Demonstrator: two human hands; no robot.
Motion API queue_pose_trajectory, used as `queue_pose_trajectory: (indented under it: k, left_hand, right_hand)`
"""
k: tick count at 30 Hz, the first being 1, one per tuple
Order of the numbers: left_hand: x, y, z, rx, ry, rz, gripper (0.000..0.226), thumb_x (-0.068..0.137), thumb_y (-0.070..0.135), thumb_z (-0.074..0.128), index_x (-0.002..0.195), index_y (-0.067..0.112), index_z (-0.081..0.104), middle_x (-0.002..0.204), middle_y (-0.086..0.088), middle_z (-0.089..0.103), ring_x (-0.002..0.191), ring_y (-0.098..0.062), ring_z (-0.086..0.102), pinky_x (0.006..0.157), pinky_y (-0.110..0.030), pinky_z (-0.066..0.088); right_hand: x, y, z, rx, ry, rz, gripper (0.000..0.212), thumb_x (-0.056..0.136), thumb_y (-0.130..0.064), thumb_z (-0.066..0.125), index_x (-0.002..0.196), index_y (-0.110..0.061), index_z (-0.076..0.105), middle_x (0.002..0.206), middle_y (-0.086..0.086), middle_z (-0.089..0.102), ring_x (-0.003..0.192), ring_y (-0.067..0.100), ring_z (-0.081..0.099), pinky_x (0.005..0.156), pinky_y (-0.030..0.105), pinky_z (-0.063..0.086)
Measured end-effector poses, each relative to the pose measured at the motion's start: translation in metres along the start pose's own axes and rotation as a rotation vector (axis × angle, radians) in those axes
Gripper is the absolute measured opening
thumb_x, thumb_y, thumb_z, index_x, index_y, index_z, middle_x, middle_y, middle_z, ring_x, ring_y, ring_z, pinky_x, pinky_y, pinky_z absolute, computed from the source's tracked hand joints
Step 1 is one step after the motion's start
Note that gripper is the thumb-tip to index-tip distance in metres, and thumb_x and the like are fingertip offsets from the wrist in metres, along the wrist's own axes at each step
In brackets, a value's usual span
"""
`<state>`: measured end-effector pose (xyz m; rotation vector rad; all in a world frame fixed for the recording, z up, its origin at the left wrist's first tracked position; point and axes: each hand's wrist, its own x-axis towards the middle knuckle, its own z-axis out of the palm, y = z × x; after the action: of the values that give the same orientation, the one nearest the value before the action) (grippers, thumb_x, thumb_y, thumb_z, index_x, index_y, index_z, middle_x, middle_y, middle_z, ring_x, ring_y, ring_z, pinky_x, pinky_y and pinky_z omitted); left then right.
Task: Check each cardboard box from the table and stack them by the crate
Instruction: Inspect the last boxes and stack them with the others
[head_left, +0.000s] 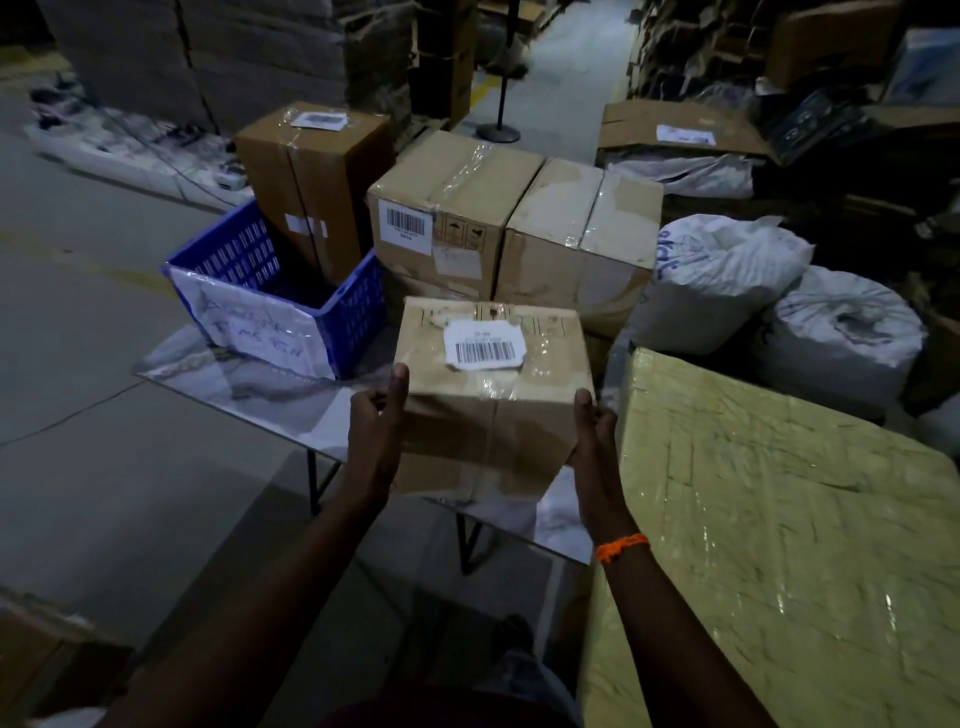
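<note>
I hold a taped cardboard box with a white barcode label on top, over the glass-topped table. My left hand grips its left side, thumb up along the edge. My right hand grips its right side; an orange thread is on that wrist. The blue plastic crate with a handwritten paper sign stands on the table's far left part. Behind it rises a tall cardboard box, and two larger boxes stand side by side to its right.
A large yellowish wrapped parcel fills the right foreground. White sacks lie to the right of the boxes. More cartons and clutter line the back, with a post stand in the aisle. Grey floor lies to the left.
</note>
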<state>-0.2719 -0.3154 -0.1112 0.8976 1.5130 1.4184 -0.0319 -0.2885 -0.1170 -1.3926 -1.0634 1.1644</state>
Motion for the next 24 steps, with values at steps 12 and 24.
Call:
queue_pose_trajectory:
  k: [12,24]
  left_hand:
    - [0.023,0.024,-0.003,0.492,-0.011,0.405,0.054,0.1,0.021,0.061,0.15,0.016,0.041,0.147,0.0,0.045,0.13,-0.012,0.045,0.105,-0.037,0.045]
    - [0.078,0.04,0.028,1.424,-0.452,0.566,0.073,0.098,0.055,0.002,0.163,0.024,0.011,0.171,0.002,0.006,0.158,-0.02,0.004,0.124,-0.055,0.001]
  right_hand:
    - [0.017,-0.027,0.013,-0.474,0.21,-0.443,0.044,0.094,-0.031,0.068,0.13,-0.009,0.055,0.129,0.009,0.054,0.112,0.017,0.055,0.088,0.011,0.047]
    - [0.063,-0.052,0.071,-1.345,-0.352,-0.515,0.062,0.108,-0.054,0.017,0.163,-0.026,0.022,0.172,0.001,0.014,0.158,0.025,0.011,0.124,0.053,0.01]
